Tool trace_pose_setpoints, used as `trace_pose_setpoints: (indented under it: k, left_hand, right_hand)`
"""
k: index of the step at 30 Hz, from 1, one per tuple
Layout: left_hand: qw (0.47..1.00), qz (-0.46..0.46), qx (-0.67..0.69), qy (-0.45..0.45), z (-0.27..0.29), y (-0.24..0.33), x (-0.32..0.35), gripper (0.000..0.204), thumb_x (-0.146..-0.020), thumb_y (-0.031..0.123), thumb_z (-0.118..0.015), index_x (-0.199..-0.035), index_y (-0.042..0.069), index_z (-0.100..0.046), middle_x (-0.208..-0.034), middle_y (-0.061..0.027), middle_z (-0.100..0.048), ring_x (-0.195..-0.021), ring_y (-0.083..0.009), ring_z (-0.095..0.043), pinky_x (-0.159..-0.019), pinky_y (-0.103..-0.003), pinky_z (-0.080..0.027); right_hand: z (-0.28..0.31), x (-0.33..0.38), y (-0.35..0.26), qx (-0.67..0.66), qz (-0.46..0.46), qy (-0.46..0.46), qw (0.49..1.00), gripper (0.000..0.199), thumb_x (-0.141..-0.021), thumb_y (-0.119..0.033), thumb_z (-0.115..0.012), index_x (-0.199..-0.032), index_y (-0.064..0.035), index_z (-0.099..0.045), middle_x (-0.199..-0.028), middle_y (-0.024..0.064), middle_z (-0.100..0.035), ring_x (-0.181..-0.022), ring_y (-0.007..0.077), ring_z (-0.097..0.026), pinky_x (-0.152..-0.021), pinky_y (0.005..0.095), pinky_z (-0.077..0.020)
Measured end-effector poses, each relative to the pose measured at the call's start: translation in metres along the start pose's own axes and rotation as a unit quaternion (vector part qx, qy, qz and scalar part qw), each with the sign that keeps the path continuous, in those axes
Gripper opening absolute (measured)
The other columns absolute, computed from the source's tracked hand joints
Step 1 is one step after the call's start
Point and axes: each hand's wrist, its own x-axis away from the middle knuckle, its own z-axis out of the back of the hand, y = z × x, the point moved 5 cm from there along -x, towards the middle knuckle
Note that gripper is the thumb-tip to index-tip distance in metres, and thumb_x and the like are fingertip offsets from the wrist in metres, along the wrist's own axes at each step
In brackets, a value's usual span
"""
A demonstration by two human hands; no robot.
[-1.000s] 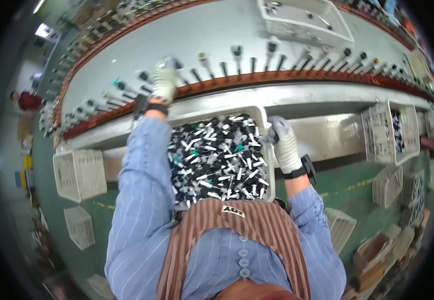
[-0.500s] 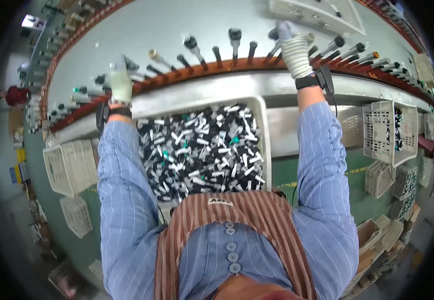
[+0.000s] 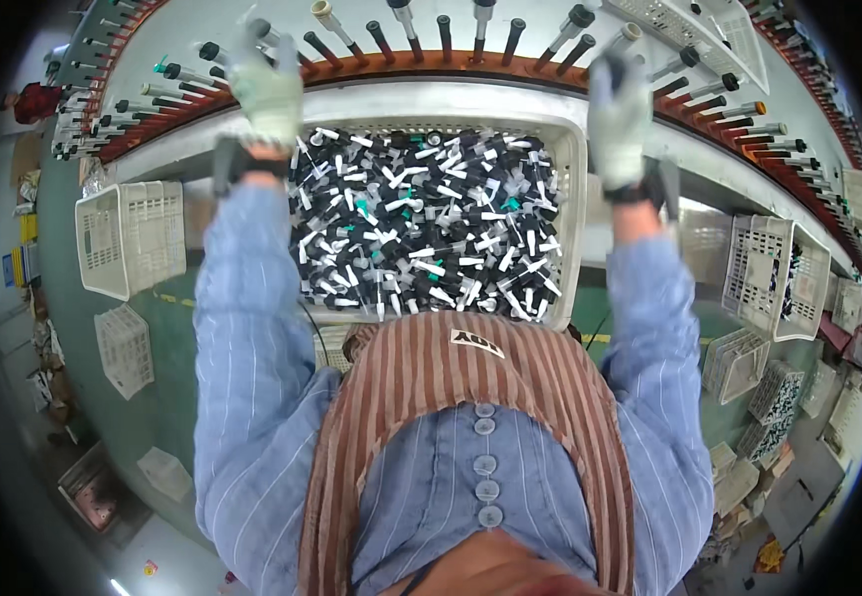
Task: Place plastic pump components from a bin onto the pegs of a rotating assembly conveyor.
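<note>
Both my hands wear pale gloves and are smeared by motion. My left hand (image 3: 267, 94) is at the curved rail (image 3: 456, 68), above the far left corner of the bin, its fingers beside several upright dark pegs. Over the rail's near edge, to the right of the bin, is my right hand (image 3: 620, 119). Something dark shows at its fingertips; blur hides what it is. Pegs along the rail carry black, clear and grey tube-shaped parts (image 3: 570, 28). Directly before me, a white plastic bin (image 3: 574, 199) is heaped with small black, white, clear and green parts (image 3: 431, 219).
White crates stand at the left (image 3: 133, 238) and right (image 3: 779, 273), the right one holding small parts. A shallow white basket (image 3: 694, 35) lies beyond the rail. More rail with pegs curves along the far right. Another person (image 3: 33, 102) is at the far left.
The view has shifted, so the rail and bin sit higher in the picture. My right hand has drawn back toward me from the pegs. My left hand stays by the rail.
</note>
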Motion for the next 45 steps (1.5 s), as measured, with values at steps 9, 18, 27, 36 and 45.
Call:
trace_pose_setpoints:
  k: [9, 18, 27, 36, 45]
  left_hand:
    - [0.861, -0.186, 0.038, -0.472, -0.094, 0.118, 0.208, 0.032, -0.088, 0.028, -0.067, -0.111, 0.007, -0.062, -0.099, -0.0148, -0.067, -0.09, -0.0356, -0.064, -0.08, -0.046, -0.052]
    - [0.821, 0.078, 0.192, -0.533, -0.065, 0.08, 0.193, 0.031, -0.097, 0.032, -0.058, -0.105, 0.004, -0.068, -0.096, -0.0134, -0.07, -0.091, -0.0272, -0.066, -0.084, -0.037, -0.051]
    - [0.678, 0.374, 0.493, -0.396, -0.055, 0.065, 0.166, 0.041, -0.097, 0.049, -0.06, -0.11, 0.01, -0.058, -0.097, -0.0037, -0.061, -0.079, -0.0143, -0.063, -0.068, -0.029, -0.06]
    - [0.808, 0.048, 0.464, -0.359, -0.165, 0.203, 0.075, 0.025, -0.099, 0.027, -0.056, -0.101, 0.005, -0.068, -0.089, -0.0087, -0.07, -0.077, -0.0173, -0.068, -0.064, -0.031, -0.053]
    - [0.916, 0.015, 0.28, -0.286, -0.293, 0.243, -0.014, 0.057, -0.103, 0.05, -0.045, -0.092, 0.002, -0.074, -0.086, -0.0082, -0.075, -0.077, -0.0169, -0.067, -0.074, -0.034, -0.049]
  right_hand:
    - [-0.04, 0.155, -0.032, 0.09, -0.013, -0.525, 0.846, 0.032, -0.093, -0.008, -0.048, -0.12, -0.0076, -0.066, -0.108, 0.0182, -0.067, -0.098, 0.0327, -0.066, -0.085, 0.0396, -0.0518]
    - [-0.076, 0.169, -0.036, 0.059, -0.088, -0.608, 0.787, 0.025, -0.086, -0.023, -0.066, -0.109, -0.0146, -0.072, -0.091, 0.0122, -0.07, -0.086, 0.033, -0.068, -0.074, 0.0439, -0.0527]
    - [-0.063, 0.172, -0.055, -0.155, -0.112, -0.419, 0.888, 0.028, -0.096, -0.027, -0.062, -0.114, -0.0045, -0.064, -0.098, 0.0144, -0.066, -0.089, 0.0252, -0.066, -0.08, 0.0378, -0.054]
    - [-0.013, 0.174, -0.032, -0.266, -0.414, -0.293, 0.82, 0.043, -0.099, -0.04, -0.056, -0.076, -0.0023, -0.059, -0.063, 0.0077, -0.051, -0.06, 0.017, -0.046, -0.06, 0.0361, -0.0422]
    - [0.053, 0.168, -0.026, -0.351, -0.467, -0.24, 0.775, 0.037, -0.101, -0.035, -0.055, -0.086, -0.002, -0.065, -0.067, 0.0006, -0.057, -0.061, 0.0093, -0.055, -0.059, 0.0261, -0.0467]
